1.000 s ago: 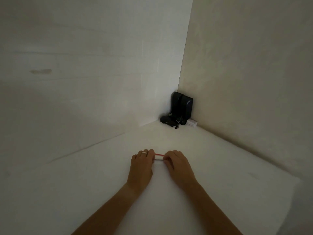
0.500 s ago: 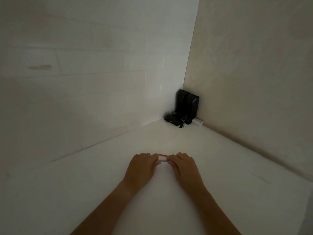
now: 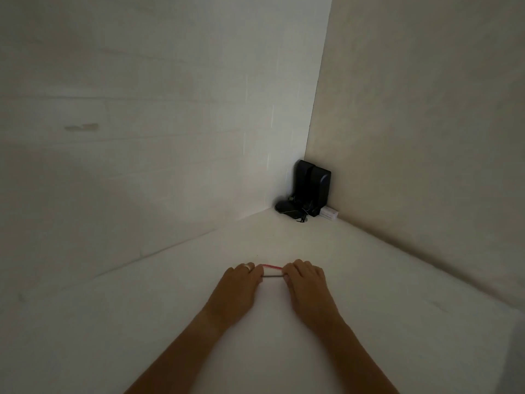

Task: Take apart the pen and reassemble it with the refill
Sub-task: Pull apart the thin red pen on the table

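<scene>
Two bare forearms reach forward over a white tabletop [image 3: 170, 322] that runs into a corner between two pale walls. The left hand [image 3: 237, 291] and the right hand [image 3: 308, 290] rest knuckles-up near the middle of the tabletop, close together, with a short gap between them. Across that gap run two thin parts, one behind the other: a red pen barrel [image 3: 273, 267] on the far side and a thin dark refill [image 3: 272, 276] on the near side, both lying roughly level and parallel to each other. Each part vanishes at both ends under the curled fingers [image 3: 292, 270] of the hands, so both hands are closed on the ends of the pen parts; which finger presses which part cannot be made out, since the fingertips are tucked under and the light is dim. Whether the two parts touch the tabletop or are held just above it cannot be told. A pale ring [image 3: 249, 266] sits on one finger of the left hand. In the far corner of the tabletop, well apart from the hands, stand two black upright speakers [image 3: 312, 186] against the walls, with a dark tangle of cable [image 3: 289, 209] at their foot and a small white box [image 3: 329, 214] just beside them along the right wall.
</scene>
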`<action>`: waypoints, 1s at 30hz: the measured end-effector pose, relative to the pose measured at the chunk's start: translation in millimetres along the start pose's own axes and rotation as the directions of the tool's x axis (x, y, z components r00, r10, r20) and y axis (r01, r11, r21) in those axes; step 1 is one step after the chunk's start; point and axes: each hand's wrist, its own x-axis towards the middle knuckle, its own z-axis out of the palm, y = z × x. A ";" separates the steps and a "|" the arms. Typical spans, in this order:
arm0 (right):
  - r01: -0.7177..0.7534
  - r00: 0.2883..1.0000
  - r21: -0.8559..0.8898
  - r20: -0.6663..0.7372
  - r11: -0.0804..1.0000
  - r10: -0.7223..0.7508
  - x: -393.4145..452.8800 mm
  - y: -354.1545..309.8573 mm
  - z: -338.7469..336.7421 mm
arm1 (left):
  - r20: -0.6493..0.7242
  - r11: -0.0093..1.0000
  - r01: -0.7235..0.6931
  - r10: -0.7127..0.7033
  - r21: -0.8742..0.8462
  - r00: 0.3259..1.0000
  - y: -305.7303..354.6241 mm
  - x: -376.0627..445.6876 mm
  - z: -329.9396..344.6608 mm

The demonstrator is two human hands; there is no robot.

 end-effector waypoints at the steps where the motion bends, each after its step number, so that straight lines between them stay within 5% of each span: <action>1: 0.027 0.999 -0.008 0.020 1.000 -0.027 0.1 -2.6 0.3 | -0.001 1.000 0.010 -0.010 -0.012 1.000 1.3 0.9 0.6; 13: 0.101 0.993 0.022 0.056 0.995 -0.102 1.4 -2.8 1.7 | 0.025 0.993 0.101 -0.100 -0.066 0.995 10.6 1.2 -0.3; 18: -0.019 0.999 0.073 -0.031 0.997 0.022 -0.6 6.8 -3.3 | 0.079 0.930 0.368 -0.368 0.015 0.926 4.4 1.0 -14.7; 24: -0.155 0.986 -0.042 -0.061 0.987 0.152 0.6 4.9 -4.7 | -0.072 0.917 0.398 -0.396 0.012 0.915 3.1 3.3 -8.9; 30: -0.181 0.982 -0.012 -0.056 0.983 0.180 -1.3 3.5 1.6 | -0.051 0.788 0.495 -0.548 -0.367 0.835 -23.6 6.7 2.4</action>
